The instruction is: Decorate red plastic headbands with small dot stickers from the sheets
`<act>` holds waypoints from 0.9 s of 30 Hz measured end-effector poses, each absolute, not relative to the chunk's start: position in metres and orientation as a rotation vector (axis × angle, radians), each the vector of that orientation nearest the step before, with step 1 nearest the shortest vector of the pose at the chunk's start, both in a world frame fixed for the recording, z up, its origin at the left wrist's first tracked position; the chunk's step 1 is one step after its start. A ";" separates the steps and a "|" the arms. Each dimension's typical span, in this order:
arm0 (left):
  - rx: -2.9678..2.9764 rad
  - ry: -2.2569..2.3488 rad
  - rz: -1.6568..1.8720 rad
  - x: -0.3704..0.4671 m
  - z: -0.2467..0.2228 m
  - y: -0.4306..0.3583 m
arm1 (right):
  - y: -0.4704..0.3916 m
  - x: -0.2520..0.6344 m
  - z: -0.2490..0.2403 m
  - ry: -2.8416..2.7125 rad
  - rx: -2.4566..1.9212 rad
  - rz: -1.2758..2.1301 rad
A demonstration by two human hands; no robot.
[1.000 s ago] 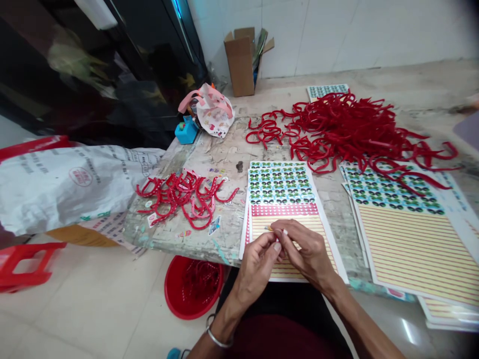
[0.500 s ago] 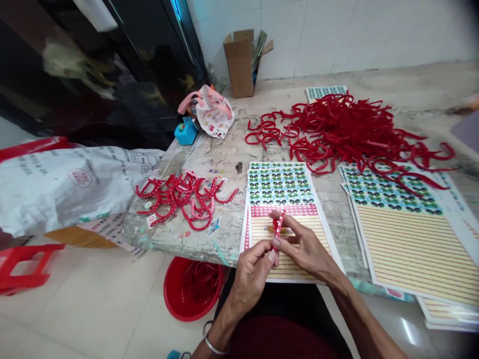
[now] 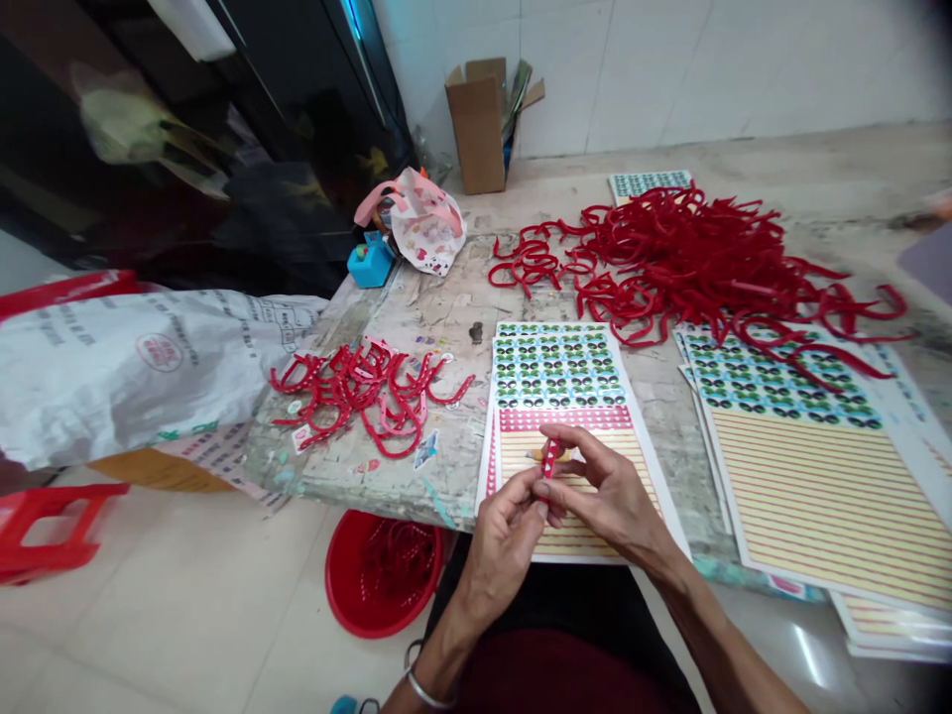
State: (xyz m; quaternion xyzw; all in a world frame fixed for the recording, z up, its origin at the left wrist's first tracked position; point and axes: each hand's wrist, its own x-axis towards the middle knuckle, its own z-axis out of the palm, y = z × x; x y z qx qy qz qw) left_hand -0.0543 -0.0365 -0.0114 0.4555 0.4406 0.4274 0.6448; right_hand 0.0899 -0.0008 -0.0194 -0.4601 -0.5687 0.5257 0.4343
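Between my two hands is a narrow red strip (image 3: 549, 460) with white hearts, above a printed sticker sheet (image 3: 557, 369). My left hand (image 3: 507, 540) pinches its lower end. My right hand (image 3: 614, 496) meets it from the right, thumb against the strip and forefinger curled at its top. Behind the fingers, a small yellowish-brown stick (image 3: 536, 455) lies on the sheet. To the left is a small heap of red bands with white marks (image 3: 357, 392). A large pile of plain red bands (image 3: 691, 253) lies at the back right.
More printed sheets (image 3: 825, 496) are stacked at the right. A red basket (image 3: 342, 600) stands on the floor below the table edge. Farther back are a blue holder (image 3: 370, 266), a pink-handled bag (image 3: 423, 233) and a cardboard box (image 3: 476, 139). A white sack (image 3: 111, 367) lies at the left.
The strip's upper part has dropped and now shows shorter between my fingers. My right forefinger has come down slightly and curls over its top. The piles and sheets are unchanged.
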 end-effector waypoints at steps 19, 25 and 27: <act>1.058 1.011 0.960 -0.054 -0.008 -0.034 | -0.003 0.089 -0.017 -1.340 -1.172 1.256; 1.074 1.001 0.941 -0.051 -0.008 -0.036 | -0.002 0.090 -0.017 -1.311 -1.200 1.245; 1.118 1.017 0.925 -0.050 -0.008 -0.038 | -0.001 0.090 -0.018 -1.285 -1.190 1.274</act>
